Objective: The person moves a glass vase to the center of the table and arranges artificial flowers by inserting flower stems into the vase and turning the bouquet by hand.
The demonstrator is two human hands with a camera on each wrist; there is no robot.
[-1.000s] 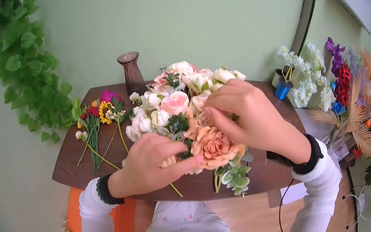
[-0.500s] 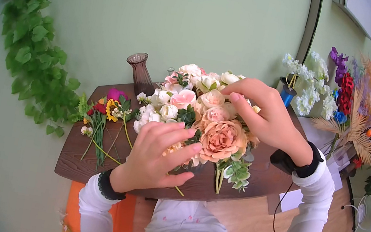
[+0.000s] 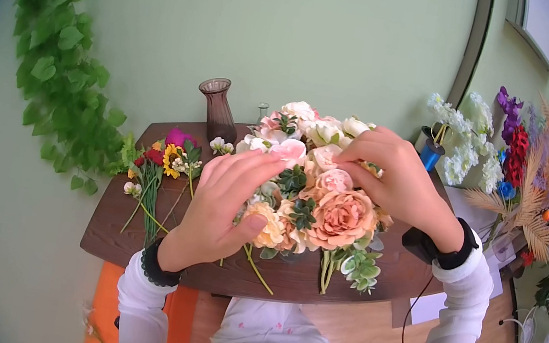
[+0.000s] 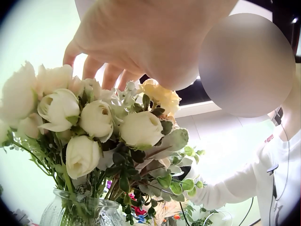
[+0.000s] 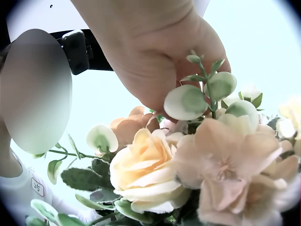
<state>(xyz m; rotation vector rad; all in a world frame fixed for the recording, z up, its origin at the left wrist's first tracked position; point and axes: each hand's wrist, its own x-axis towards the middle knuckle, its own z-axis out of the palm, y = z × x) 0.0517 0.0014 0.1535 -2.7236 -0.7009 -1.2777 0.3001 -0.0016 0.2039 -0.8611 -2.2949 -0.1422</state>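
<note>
A full bouquet of white, pink and peach flowers, with a large peach bloom at its front, stands in a clear glass vase. At the bouquet's left side, my left hand has its fingers extended, fingertips against a pink rose; the left wrist view shows this hand over white buds. My right hand pinches a pale pink flower near the top right. In the right wrist view, leaves and blooms partly hide the fingertips of that hand.
A purple-tinted vase stands behind the bouquet. Loose stems, including a sunflower, lie on the table at the left. Blue spool and more flowers are at the right. Leafy stems stick out at the front.
My left hand has moved from the bouquet's front up to its left side. The right thumb and fingers have left the large peach bloom's edge and closed on a pale pink flower. The head view has shifted.
</note>
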